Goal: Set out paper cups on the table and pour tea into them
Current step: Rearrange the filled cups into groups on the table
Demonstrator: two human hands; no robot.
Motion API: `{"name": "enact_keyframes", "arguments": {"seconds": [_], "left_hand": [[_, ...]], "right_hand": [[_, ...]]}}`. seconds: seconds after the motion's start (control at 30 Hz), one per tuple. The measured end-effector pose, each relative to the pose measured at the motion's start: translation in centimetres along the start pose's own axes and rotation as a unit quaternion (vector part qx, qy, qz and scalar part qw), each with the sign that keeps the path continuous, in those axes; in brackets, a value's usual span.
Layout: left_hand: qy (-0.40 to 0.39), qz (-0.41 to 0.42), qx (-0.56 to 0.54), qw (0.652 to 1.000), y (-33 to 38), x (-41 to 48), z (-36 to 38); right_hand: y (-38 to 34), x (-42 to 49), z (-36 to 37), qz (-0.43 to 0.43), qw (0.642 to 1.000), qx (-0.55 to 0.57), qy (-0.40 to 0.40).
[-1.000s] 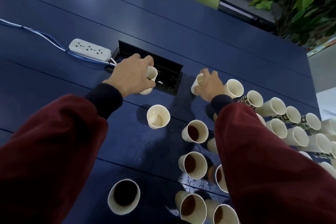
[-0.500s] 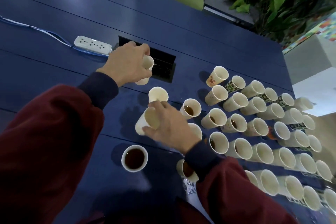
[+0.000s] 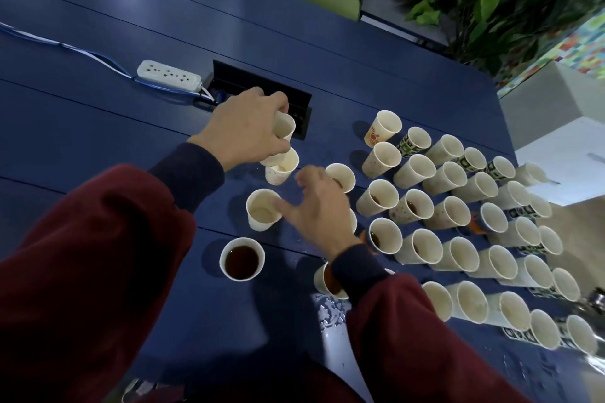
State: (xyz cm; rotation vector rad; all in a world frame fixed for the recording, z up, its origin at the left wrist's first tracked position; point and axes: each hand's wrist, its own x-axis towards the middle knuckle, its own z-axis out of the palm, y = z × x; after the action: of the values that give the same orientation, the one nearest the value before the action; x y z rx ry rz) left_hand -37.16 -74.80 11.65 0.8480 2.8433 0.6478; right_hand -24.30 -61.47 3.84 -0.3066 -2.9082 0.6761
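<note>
A: Left hand [image 3: 248, 127] grips a tilted cup [image 3: 284, 128] at eleven o'clock. Right hand [image 3: 317, 209] is spread and empty, thumb by the near cup [image 3: 262, 211].
B: Careful! Its cuff [image 3: 357, 271] overlaps a tea cup [image 3: 321, 276] at six. One careless pull-back could tip it into that puddle [image 3: 330, 311].

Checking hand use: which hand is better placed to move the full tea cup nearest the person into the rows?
Right. The right hand is open and empty near that full tea cup, with the rows on its side; the left hand grips a paper cup.
</note>
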Motion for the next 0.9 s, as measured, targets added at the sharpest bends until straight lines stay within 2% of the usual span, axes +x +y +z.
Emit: {"name": "enact_keyframes", "arguments": {"seconds": [0.07,0.2,0.33,0.47,0.57,0.67,0.77,0.9], "left_hand": [[-0.009,0.011,-0.003,1.0,1.4,0.1,0.3],[-0.023,0.044,-0.009,0.999,4.5,0.5,1.2],[-0.038,0.065,-0.023,0.997,7.6,1.8,2.2],[-0.038,0.073,-0.045,0.996,9.3,4.0,3.0],[-0.051,0.059,-0.124,0.989,9.5,5.9,3.7],[-0.026,0.029,-0.201,0.979,8.8,7.4,4.2],[-0.009,-0.015,-0.184,0.983,6.6,8.4,4.9],[-0.041,-0.073,-0.079,0.993,2.3,8.5,7.0]], "right_hand": [[0.9,0.7,-1.7,0.016,0.996,0.067,0.051],[2.1,2.5,-3.3,0.043,0.985,0.161,0.039],[4.2,3.2,-4.8,0.024,0.975,0.216,0.048],[6.0,4.8,-6.5,0.031,0.979,0.191,0.055],[7.6,6.8,-7.5,0.037,0.984,0.172,0.041],[9.2,9.3,-7.4,0.032,0.989,0.134,0.051],[10.9,11.8,-6.5,0.06,0.991,0.115,0.012],[13.0,14.4,-4.6,0.085,0.991,0.1,-0.035]]}}
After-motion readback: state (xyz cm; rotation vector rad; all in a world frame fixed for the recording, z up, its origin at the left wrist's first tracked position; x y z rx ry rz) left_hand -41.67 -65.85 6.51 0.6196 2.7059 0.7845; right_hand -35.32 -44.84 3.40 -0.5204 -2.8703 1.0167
